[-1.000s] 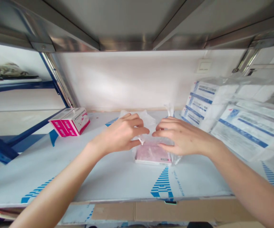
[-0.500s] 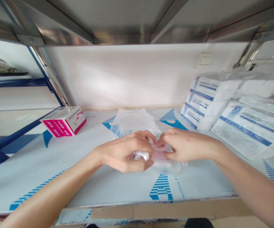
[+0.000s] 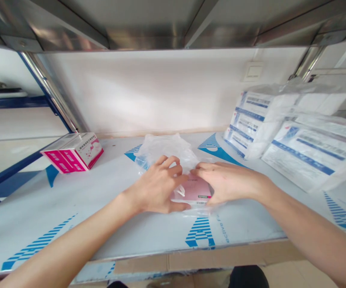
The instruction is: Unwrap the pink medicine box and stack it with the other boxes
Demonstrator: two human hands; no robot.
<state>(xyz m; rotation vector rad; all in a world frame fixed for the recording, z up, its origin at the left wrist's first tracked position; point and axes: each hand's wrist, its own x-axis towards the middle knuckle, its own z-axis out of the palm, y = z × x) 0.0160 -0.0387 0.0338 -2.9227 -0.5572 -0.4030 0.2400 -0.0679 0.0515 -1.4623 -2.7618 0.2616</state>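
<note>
On the metal shelf right in front of you, a pink box lies flat inside a clear plastic bag, with the loose film bunched up behind it toward the wall. Your left hand is spread over the box's left side, its fingers curved on the film, while your right hand lies across the box's right side, fingers nearly level and close to the left ones. The two hands are just apart, and you can't tell whether either one is actually gripping or only resting there. The box looks light and stiff, but the film looks soft and slippery, so it would likely be safest to take hold of the box by its firm edges through the bag, not by the loose plastic. Count one box, one bag and two hands. Off to the left sits one pink-and-white carton; to the right, three labelled white packs stand stacked, with one wider white pack leaning in front.
</note>
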